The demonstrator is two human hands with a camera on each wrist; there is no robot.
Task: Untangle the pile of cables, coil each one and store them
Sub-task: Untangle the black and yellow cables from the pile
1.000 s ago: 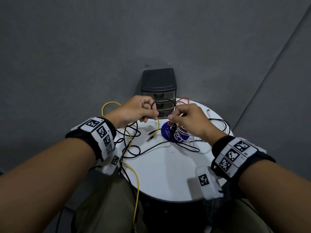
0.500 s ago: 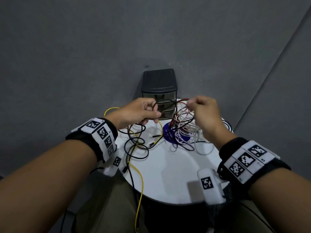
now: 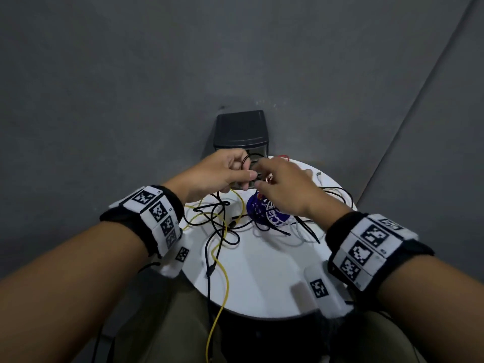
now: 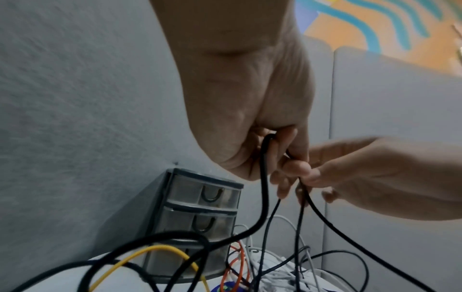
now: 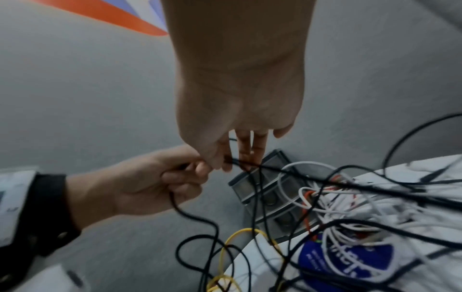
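so the left hand (image 3: 222, 174) is pinching a small loop of black cable (image 4: 263, 177) up in front of the drawers (image 3: 242, 132), the slack hangs straight down to the table (image 3: 262, 271), and the right hand (image 3: 282, 187), touching it, pinches the next strand.

Black cable (image 3: 219, 233) and yellow cable (image 3: 220, 297) are being shown on white table (image 3: 262, 279); white cables (image 5: 350, 213) and orange cable (image 4: 231, 264) are being seen tangled over blue disc (image 3: 258, 209). Dark grey drawer unit (image 3: 241, 129) is being backed by grey wall (image 3: 131, 74). Black-and-white checker-marked wristbands (image 3: 154, 213) are being worn.
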